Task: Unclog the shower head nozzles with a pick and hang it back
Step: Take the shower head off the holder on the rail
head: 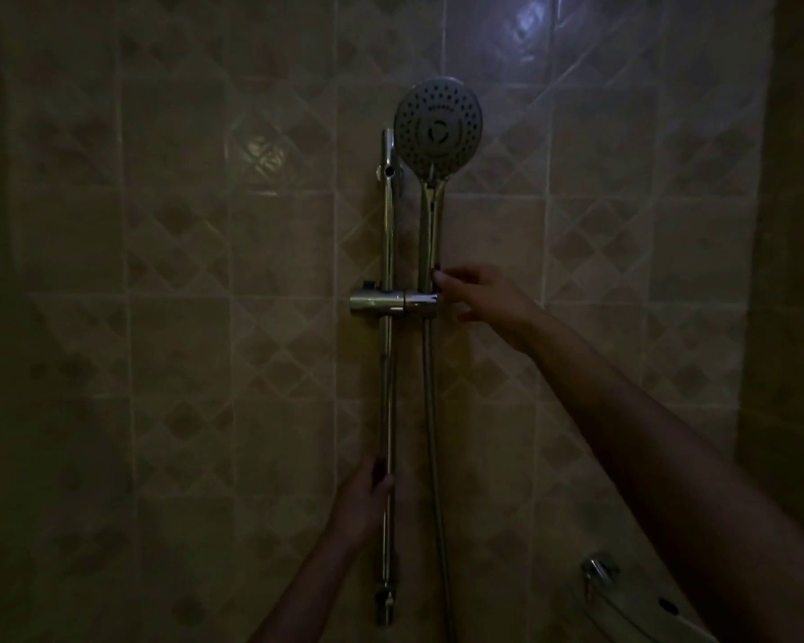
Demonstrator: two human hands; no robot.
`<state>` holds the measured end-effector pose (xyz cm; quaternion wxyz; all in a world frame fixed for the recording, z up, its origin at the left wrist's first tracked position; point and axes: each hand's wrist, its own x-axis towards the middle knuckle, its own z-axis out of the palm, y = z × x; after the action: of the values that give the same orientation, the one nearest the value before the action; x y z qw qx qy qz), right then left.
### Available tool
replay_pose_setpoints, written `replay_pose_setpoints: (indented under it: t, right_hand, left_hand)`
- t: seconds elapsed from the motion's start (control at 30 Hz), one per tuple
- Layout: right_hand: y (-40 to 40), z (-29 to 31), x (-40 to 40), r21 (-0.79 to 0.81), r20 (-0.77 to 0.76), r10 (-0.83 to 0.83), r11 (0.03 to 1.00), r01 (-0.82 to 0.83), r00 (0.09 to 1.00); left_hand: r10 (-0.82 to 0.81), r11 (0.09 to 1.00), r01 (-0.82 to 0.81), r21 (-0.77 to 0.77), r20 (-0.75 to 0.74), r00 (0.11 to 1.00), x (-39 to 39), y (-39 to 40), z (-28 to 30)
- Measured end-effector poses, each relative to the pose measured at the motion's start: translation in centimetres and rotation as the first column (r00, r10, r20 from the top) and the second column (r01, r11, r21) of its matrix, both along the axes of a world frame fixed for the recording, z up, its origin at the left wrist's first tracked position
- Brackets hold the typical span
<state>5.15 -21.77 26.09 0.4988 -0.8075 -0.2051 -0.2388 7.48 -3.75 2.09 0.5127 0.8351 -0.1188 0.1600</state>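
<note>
Dim beige diamond-patterned wall tiles carry a vertical chrome slide rail; the round grey perforated shower head stands upright in the chrome bracket at mid-rail, its hose hanging below. The right hand pinches the handle just above the bracket, probably to steady it. The left hand grips the lower rail, apparently as a brace; no pick is visible.

A tiled wall carries a vertical chrome rail. A bracket on the rail holds the shower head upright, to the rail's right.
</note>
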Motion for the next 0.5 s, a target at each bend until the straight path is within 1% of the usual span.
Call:
replay_pose_setpoints:
  t: [0.13,0.27,0.5]
  right_hand:
    - [1.6,0.9,0.8,0.052,-0.025,0.006,0.999,-0.005,1.000]
    - [2.3,1.2,1.3,-0.054,0.050,-0.060,0.997,0.062,0.997]
    - [2.8,1.8,1.2,-0.110,0.079,-0.112,0.987,0.120,0.991]
  left_hand:
    - [-0.018,1.000,0.018,0.018,-0.002,1.000,1.3,0.2,-0.4]
    - [-0.065,0.997,0.065,0.036,-0.003,0.998,1.9,0.3,-0.6]
    - [-0.075,0.997,0.075,0.005,-0.015,0.997,2.4,0.6,-1.1]
